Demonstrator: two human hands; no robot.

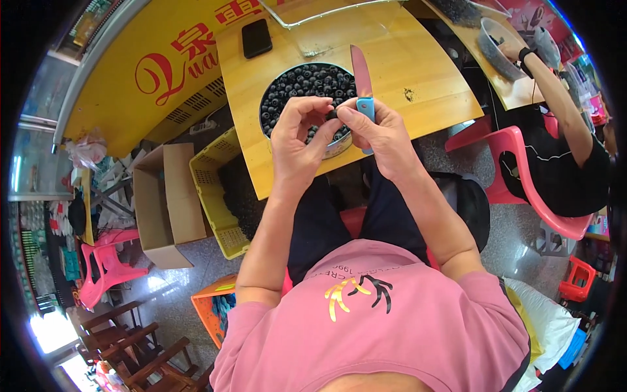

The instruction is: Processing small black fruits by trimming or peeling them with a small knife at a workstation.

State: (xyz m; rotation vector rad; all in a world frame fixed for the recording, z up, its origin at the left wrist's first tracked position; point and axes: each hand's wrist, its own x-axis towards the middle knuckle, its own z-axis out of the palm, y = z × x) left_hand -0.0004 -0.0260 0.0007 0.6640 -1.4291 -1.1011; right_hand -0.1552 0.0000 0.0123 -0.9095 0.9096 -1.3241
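My left hand (pixel 297 140) is closed, thumb and fingertips pinching a small dark round piece (pixel 332 114). Its kind cannot be made out, as the fingers partly cover it. My right hand (pixel 386 134) grips the blue handle of a knife (pixel 361 73), whose blade points up and away from me. The right thumb meets the piece at the left fingertips. Just beneath both hands, a round bowl (pixel 338 149) is full of many similar blackish round pieces (pixel 307 83). It stands on a wooden-topped table (pixel 428 68).
A black phone (pixel 257 38) lies at the table's far left. On the left floor stand a yellow crate (pixel 208 157) with dark contents and an open cardboard box (pixel 177 196). To the right, another person's arm (pixel 563 108) reaches into a clear tub (pixel 498 52), beside a pink chair (pixel 516 153).
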